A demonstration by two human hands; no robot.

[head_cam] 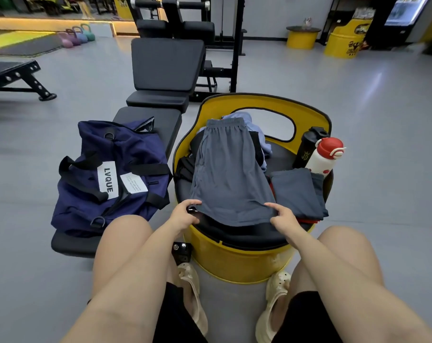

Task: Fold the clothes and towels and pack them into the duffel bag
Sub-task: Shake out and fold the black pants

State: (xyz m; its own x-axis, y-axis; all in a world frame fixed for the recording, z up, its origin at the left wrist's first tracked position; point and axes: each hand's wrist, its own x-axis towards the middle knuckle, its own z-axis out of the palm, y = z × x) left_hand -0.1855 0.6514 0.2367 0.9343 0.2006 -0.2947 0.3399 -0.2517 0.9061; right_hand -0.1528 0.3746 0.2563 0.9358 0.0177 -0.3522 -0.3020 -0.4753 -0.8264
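On the yellow seat (234,263), both hands — left hand (185,215), right hand (283,217) — pinch the grey shorts (231,177) hem, mid-fold; one folded piece (297,191) right; duffel bag (111,174) apparently unpacked.

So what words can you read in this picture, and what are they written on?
"LVQUE": white label on the blue duffel bag.
Second white label beside it: print too small to read.
"JD", under a small crown: black bottle.
Yellow drum far back: black logo, too blurred to read.

Shorts (231,174) on drum seat (234,258); duffel bag (106,174) left on bench (71,243), bottles (318,152) right
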